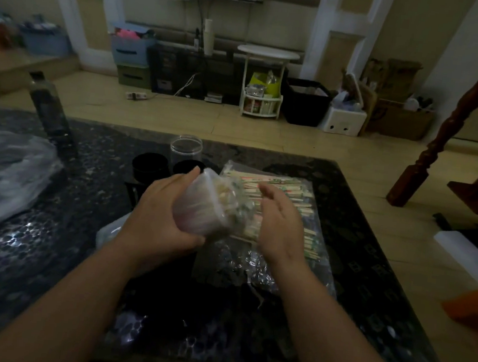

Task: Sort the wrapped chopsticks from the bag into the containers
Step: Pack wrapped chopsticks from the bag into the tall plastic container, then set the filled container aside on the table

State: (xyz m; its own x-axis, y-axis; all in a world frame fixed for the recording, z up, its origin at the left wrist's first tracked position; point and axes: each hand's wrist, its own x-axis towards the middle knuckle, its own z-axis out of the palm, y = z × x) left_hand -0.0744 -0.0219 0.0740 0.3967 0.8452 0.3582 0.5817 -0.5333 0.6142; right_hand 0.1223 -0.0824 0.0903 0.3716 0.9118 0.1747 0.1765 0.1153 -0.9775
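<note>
Clear container (203, 206) sits gripped by curled fingers of left hand (161, 214); right hand (281, 224) fingers spread beside it.

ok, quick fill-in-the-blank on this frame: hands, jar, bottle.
1. The left hand grips the container of chopsticks; the right hand, fingers relaxed, holds ____.
2. The upright clear jar behind the hands is ____.
3. The dark bottle stands to the jar's ____.
Missing words: nothing; empty; left.
</note>
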